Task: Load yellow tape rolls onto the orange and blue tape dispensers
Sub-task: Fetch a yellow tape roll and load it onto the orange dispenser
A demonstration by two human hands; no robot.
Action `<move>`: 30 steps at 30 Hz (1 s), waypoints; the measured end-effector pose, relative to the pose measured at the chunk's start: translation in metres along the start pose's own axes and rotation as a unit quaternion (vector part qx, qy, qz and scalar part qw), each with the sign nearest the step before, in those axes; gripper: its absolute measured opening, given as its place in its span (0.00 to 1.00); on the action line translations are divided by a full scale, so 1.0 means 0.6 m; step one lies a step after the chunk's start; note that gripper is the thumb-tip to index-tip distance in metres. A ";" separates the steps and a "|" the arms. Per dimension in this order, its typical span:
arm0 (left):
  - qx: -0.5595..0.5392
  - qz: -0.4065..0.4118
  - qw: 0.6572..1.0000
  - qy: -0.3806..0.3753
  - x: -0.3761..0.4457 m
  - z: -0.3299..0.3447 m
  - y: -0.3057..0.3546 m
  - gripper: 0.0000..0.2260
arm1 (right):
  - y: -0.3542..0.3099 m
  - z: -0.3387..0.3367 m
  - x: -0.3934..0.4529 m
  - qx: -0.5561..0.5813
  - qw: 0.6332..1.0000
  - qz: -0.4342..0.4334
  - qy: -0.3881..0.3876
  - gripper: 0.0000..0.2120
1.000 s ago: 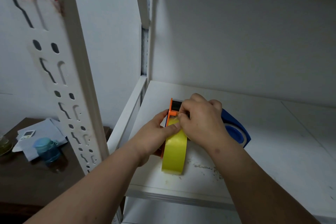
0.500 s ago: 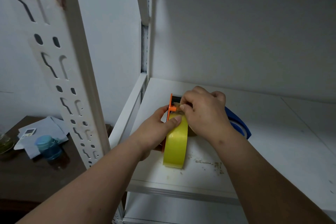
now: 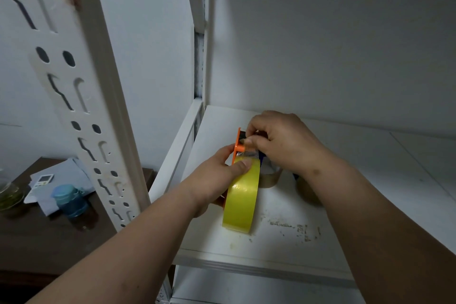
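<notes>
Head view, catalogued from your hands outward.

Item: your left hand (image 3: 217,175). Curled round the yellow tape roll (image 3: 240,201), thumb laid flat across the top of its band. Purpose, as judged: to stop the roll turning and keep the dispenser standing on edge while the other hand works.

Item: your right hand (image 3: 283,142). Fingers bent, thumb and forefinger pinching the tape's free end (image 3: 249,153), a clear glossy strip, at the front of the orange tape dispenser (image 3: 238,142). Purpose, as judged: feeding the end toward the cutter. Whether it has caught there, you cannot tell.

Item: orange tape dispenser. Holds the yellow roll; only its front plate and tab show, the rest lies behind the roll and your left hand.

Item: blue tape dispenser (image 3: 262,157). Only slivers show under your right hand; whether it carries a roll, you cannot tell.

Item: second tape roll (image 3: 270,179), pale and translucent, lying on the shelf just beside the yellow one.

Item: white shelf (image 3: 357,207). Bears all of the above; scuffed and flecked near the front edge.

Item: dark side table (image 3: 37,234), well apart at left. Holds a blue lidded jar (image 3: 70,201), papers, a small remote.
</notes>
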State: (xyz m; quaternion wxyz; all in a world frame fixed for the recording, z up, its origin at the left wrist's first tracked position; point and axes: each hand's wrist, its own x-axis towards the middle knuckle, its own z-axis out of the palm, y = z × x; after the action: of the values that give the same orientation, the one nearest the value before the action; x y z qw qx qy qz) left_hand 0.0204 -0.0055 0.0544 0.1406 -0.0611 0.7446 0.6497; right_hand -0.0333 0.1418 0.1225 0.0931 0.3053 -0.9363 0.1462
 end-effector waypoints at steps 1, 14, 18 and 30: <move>0.000 0.001 1.000 0.002 0.001 0.000 -0.001 0.21 | 0.000 -0.005 0.000 0.018 1.000 0.020 -0.013 0.03; 0.024 -0.002 1.000 -0.013 0.011 -0.002 0.003 0.23 | 0.003 -0.014 0.015 -0.014 0.998 -0.003 -0.066 0.02; 0.024 -0.008 1.000 -0.018 0.011 -0.005 0.009 0.20 | 0.008 0.005 0.015 -0.041 0.998 -0.055 -0.014 0.03; -0.019 -0.035 0.999 -0.006 0.015 0.005 0.013 0.17 | 0.037 0.014 -0.009 -0.031 0.999 -0.034 0.025 0.06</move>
State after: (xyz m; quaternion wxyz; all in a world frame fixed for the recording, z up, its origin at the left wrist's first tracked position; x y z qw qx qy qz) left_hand 0.0103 -0.0003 0.0589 0.1666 -0.0857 0.7288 0.6586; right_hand -0.0427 0.1591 0.1084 0.1311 0.3304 -0.9267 0.1219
